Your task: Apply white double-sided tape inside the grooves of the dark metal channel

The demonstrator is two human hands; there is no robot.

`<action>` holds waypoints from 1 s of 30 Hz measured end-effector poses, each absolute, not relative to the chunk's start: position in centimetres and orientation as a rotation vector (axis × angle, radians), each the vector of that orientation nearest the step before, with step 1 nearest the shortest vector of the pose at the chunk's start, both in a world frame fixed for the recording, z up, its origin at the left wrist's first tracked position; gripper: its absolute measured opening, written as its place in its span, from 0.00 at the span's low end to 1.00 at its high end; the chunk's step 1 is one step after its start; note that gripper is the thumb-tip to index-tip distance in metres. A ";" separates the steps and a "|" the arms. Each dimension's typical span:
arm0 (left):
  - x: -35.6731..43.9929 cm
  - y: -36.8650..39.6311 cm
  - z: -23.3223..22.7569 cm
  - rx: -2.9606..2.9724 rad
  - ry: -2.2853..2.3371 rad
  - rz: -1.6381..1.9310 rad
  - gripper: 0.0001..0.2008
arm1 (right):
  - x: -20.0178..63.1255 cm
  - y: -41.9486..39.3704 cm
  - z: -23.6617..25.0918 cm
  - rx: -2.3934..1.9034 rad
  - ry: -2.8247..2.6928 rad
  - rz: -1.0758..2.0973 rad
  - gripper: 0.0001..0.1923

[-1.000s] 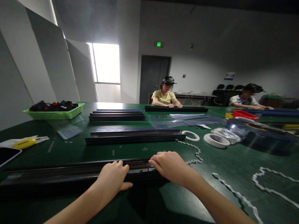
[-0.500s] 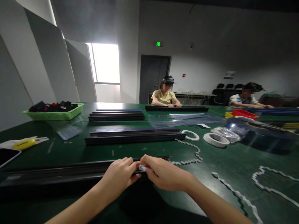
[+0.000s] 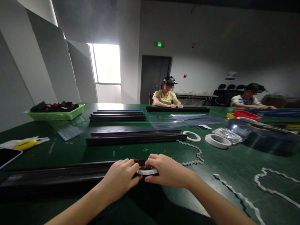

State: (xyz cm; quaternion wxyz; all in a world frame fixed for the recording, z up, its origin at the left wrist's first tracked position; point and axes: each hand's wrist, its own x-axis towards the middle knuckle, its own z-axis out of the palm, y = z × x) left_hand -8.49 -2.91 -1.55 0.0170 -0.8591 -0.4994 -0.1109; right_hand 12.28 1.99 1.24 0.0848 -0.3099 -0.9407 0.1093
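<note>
Both my hands meet over the near black rail [image 3: 58, 175], a long grooved profile lying across the table in front of me. Between them is a narrow roll of white tape [image 3: 148, 172], its side edge towards me. My right hand [image 3: 165, 171] grips the roll's right side, fingers above and thumb below. My left hand [image 3: 123, 175] closes its fingertips and thumb at the roll's left edge; whether it pinches a loose end of tape is hidden. The rail's right end is mostly covered by my right hand.
More black rails [image 3: 136, 137] lie beyond. White tape rolls [image 3: 217, 141] and a big dark film roll [image 3: 264, 137] are at right, with wavy white strips [image 3: 239, 193] nearer. A green basket [image 3: 53, 115] and yellow cutter [image 3: 25, 144] sit left. Two people work across the table.
The tape roll has turned between my hands and more of its rim shows. My right hand's thumb and fingers have spread wider around it. My left hand has barely moved.
</note>
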 end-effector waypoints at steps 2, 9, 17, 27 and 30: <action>-8.6 -2.8 -1.7 -2.638 -1.579 -0.329 0.10 | 12.4 2.1 1.6 -0.946 -2.808 0.245 0.20; -8.8 -2.7 -1.6 -2.612 -1.690 -0.374 0.10 | 12.9 3.1 2.1 -1.124 -2.761 -0.049 0.22; -8.9 -2.7 -1.5 -2.530 -1.992 -0.537 0.10 | 13.4 4.2 1.3 -0.929 -2.766 0.047 0.12; -8.9 -2.9 -1.0 -2.441 -2.067 -0.332 0.11 | 13.3 3.4 0.9 -0.867 -2.913 0.293 0.22; -8.9 -2.9 -1.1 -2.433 -2.069 -0.318 0.10 | 13.3 3.6 0.8 -0.875 -2.934 0.313 0.23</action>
